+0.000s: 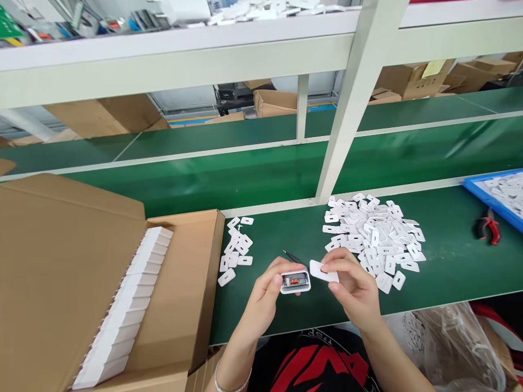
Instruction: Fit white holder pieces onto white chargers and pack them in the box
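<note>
My left hand [267,294] grips a small white charger body [295,281], its open end with orange and metal parts facing up. A thin dark pair of tweezers [293,257] sticks out from behind that hand. My right hand [353,286] pinches a flat white plastic cover piece [321,270] right beside the charger's open end. Both hands hover over the green bench mat [286,234] near its front edge.
A big heap of white cover pieces [373,234] lies to the right, a smaller group [237,247] to the left. An open cardboard box [183,283] with a row of white chargers [131,305] stands at left. Red-handled pliers [489,227] and a blue tray [474,188] sit far right.
</note>
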Demonstrator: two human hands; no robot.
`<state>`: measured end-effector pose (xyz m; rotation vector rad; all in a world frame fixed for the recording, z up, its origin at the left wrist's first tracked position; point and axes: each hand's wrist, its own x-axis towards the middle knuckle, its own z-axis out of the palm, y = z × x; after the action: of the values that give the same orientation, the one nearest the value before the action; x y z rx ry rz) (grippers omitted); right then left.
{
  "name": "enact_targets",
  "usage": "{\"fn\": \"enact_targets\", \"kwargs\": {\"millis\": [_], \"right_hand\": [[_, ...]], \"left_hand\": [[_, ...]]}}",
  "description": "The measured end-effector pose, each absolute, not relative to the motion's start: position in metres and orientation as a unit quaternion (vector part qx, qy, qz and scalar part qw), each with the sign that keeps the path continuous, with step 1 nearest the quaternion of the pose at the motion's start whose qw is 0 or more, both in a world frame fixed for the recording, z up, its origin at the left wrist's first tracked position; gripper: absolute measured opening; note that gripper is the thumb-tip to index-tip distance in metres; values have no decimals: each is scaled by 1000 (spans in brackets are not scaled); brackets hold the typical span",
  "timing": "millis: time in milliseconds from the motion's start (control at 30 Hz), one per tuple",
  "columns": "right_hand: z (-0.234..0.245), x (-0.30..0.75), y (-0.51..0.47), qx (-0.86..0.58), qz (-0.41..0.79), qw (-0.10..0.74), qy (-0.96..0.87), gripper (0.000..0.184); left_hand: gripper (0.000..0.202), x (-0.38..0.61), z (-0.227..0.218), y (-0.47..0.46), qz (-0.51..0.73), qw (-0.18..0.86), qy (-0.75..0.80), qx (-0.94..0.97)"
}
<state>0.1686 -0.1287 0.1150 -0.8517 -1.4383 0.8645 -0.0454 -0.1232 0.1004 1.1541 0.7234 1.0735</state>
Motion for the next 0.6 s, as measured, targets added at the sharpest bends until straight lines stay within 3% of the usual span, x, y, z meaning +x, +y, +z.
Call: {"fn": "enact_targets", "kwargs": {"millis": [233, 367, 600], "right_hand": [[109, 164, -121, -432, 292, 551, -652, 16], [73, 166, -94, -551, 154, 452, -684, 14], [20, 172, -66, -590, 56, 319, -739, 19]], "left_hand": [[48, -47, 102, -128, 487, 586, 400, 510], [57, -46, 102, -128, 483, 591, 444, 469], [59, -47, 100, -127, 496, 615, 476, 387]]}}
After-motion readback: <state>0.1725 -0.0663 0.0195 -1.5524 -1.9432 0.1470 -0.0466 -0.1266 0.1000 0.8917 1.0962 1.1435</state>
